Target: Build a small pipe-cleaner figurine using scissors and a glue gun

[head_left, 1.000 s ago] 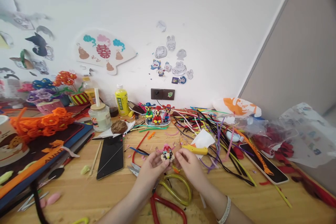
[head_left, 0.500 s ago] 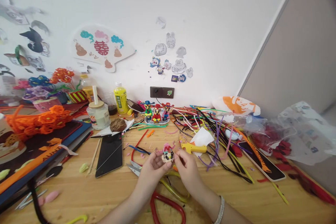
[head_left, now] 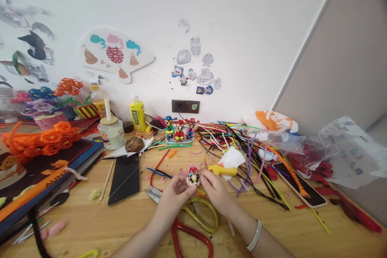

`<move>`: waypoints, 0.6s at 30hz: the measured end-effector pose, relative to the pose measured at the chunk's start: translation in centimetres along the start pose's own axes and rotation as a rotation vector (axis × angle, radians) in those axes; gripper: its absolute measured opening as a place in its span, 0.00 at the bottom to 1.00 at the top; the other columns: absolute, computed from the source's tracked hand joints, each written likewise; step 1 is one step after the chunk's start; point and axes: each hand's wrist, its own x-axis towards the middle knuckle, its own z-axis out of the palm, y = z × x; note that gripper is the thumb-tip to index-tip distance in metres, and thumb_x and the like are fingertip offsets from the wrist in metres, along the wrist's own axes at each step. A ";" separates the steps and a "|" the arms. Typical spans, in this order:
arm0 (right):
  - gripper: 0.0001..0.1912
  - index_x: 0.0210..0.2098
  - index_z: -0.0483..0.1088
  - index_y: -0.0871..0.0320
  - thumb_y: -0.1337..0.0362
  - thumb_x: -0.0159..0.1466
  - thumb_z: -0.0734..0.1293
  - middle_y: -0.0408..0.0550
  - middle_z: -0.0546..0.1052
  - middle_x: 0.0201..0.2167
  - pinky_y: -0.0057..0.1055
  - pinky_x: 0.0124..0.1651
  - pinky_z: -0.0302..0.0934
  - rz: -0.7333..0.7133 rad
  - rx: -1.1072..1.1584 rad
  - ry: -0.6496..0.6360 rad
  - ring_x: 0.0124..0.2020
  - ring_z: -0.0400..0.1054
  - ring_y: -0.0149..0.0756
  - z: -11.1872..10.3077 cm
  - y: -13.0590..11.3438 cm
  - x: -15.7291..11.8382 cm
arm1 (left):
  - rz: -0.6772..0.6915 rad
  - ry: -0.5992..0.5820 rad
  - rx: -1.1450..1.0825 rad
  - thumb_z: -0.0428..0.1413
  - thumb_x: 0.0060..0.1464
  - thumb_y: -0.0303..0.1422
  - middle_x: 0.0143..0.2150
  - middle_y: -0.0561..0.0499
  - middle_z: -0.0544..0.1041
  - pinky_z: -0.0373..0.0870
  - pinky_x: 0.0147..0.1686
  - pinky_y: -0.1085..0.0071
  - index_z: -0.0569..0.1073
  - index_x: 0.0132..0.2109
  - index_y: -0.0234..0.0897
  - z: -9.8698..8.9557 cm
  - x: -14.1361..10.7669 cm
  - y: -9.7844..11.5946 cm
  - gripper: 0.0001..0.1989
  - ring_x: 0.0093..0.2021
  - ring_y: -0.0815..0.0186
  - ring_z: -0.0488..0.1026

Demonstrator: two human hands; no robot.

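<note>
Between my two hands is a small figurine head [head_left: 192,180], cream with black markings and a red and pink top. My left hand [head_left: 176,192] grips it from the left, thumb on its lower front. At its right side my right hand [head_left: 213,187] has thumb and fingers pinched together; what the pinch holds is hidden. Beneath my hands lie scissors with one red handle [head_left: 193,236] and one yellow-green handle [head_left: 211,217]. Just beyond my right hand rests a yellow glue gun [head_left: 222,170]. Three finished-looking figurines [head_left: 179,130] stand on a small tray at the back.
Many coloured pipe cleaners [head_left: 242,145] spread over the right half of the table. A dark phone [head_left: 124,179] lies left, another phone [head_left: 314,193] right. A glass jar [head_left: 111,134] and a yellow bottle [head_left: 138,113] stand at the back left. Orange fuzzy flowers [head_left: 51,139] lie far left.
My right hand has turned slightly and its wrist has shifted a little right and down. The figurine head stays between both hands. The whole view has shifted slightly.
</note>
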 end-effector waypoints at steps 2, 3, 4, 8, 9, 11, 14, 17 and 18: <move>0.12 0.22 0.57 0.57 0.66 0.62 0.54 0.39 0.61 0.21 0.25 0.27 0.49 -0.010 -0.071 0.039 0.24 0.55 0.29 0.1 0.2 -0.1 | 0.034 0.011 0.108 0.63 0.33 0.37 0.19 0.55 0.73 0.65 0.24 0.74 0.68 0.25 0.35 -0.1 0.0 0.2 0.14 0.21 0.69 0.69; 0.12 0.22 0.58 0.57 0.66 0.61 0.54 0.39 0.60 0.20 0.25 0.27 0.48 -0.013 -0.104 0.065 0.23 0.55 0.29 0.1 0.2 -0.1 | 0.046 0.016 0.147 0.62 0.35 0.39 0.18 0.56 0.72 0.64 0.23 0.74 0.68 0.24 0.35 -0.1 0.0 0.3 0.14 0.20 0.70 0.68; 0.12 0.21 0.58 0.57 0.67 0.61 0.55 0.39 0.60 0.19 0.25 0.26 0.48 -0.015 -0.131 0.091 0.23 0.54 0.29 0.2 0.4 -0.1 | 0.052 0.018 0.171 0.61 0.36 0.41 0.17 0.56 0.71 0.63 0.22 0.74 0.68 0.24 0.35 -0.2 0.0 0.4 0.14 0.19 0.70 0.67; 0.12 0.21 0.59 0.57 0.67 0.61 0.54 0.39 0.60 0.19 0.26 0.26 0.48 -0.023 -0.171 0.145 0.22 0.54 0.29 0.5 0.9 -0.2 | 0.014 -0.022 0.136 0.61 0.35 0.43 0.18 0.55 0.72 0.64 0.23 0.73 0.68 0.24 0.35 -0.4 0.3 0.0 0.16 0.19 0.68 0.68; 0.12 0.22 0.59 0.57 0.67 0.61 0.54 0.39 0.61 0.19 0.26 0.26 0.48 -0.030 -0.171 0.151 0.23 0.55 0.29 0.7 1.0 -0.3 | 0.004 -0.026 0.116 0.61 0.35 0.44 0.18 0.55 0.72 0.64 0.23 0.73 0.68 0.24 0.35 -0.4 0.3 -0.1 0.16 0.19 0.68 0.68; 0.11 0.23 0.59 0.57 0.67 0.61 0.54 0.40 0.62 0.20 0.26 0.27 0.49 -0.054 -0.173 0.161 0.24 0.56 0.30 1.1 1.1 -0.5 | 0.003 -0.019 0.095 0.61 0.35 0.43 0.18 0.55 0.72 0.64 0.23 0.73 0.67 0.23 0.35 -0.5 0.3 -0.3 0.16 0.20 0.68 0.68; 0.11 0.24 0.60 0.57 0.67 0.61 0.53 0.42 0.63 0.22 0.28 0.29 0.49 -0.096 -0.195 0.178 0.25 0.57 0.32 1.5 1.0 -0.8 | 0.025 0.018 0.097 0.61 0.35 0.43 0.17 0.55 0.71 0.62 0.23 0.74 0.67 0.23 0.36 -0.4 0.0 -0.2 0.16 0.20 0.69 0.67; 0.11 0.25 0.60 0.57 0.67 0.62 0.53 0.43 0.63 0.23 0.28 0.31 0.49 -0.113 -0.206 0.179 0.27 0.57 0.32 1.5 0.7 -1.0 | 0.021 0.049 0.091 0.61 0.36 0.42 0.18 0.55 0.71 0.61 0.23 0.75 0.67 0.23 0.36 -0.2 -0.3 0.3 0.15 0.20 0.70 0.66; 0.11 0.25 0.59 0.57 0.67 0.62 0.53 0.43 0.63 0.23 0.28 0.31 0.50 -0.105 -0.188 0.171 0.27 0.57 0.32 1.5 0.5 -1.0 | 0.022 0.050 0.089 0.61 0.37 0.41 0.18 0.56 0.70 0.62 0.23 0.76 0.67 0.23 0.36 -0.1 -0.4 0.4 0.14 0.21 0.70 0.66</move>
